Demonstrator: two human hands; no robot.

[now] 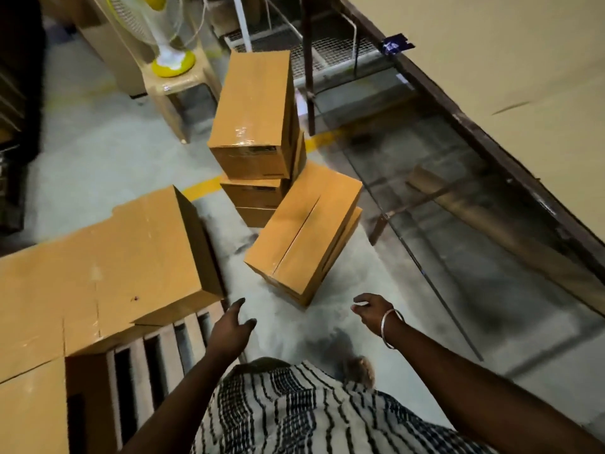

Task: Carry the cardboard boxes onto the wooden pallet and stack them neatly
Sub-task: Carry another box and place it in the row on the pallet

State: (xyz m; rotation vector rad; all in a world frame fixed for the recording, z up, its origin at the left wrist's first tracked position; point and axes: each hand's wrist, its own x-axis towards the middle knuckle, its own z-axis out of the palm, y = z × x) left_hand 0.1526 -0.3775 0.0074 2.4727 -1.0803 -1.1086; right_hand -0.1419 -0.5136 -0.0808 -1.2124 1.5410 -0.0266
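Note:
Several cardboard boxes [108, 267] lie stacked on the wooden pallet [157, 355] at the lower left. On the floor ahead stands a tall stack of boxes [255, 119], and a lower pair of boxes [304, 234] sits in front of it, turned at an angle. My left hand [232, 326] hovers by the pallet's corner with fingers spread, holding nothing. My right hand [373, 312], with a metal bangle on the wrist, is held out empty just short of the lower pair, fingers loosely bent.
A plastic stool [176, 86] carrying a fan [170, 57] stands at the back left. A metal rack [425, 178] with a glass sheet and a cardboard tube runs along the right. A yellow line crosses the concrete floor [108, 158].

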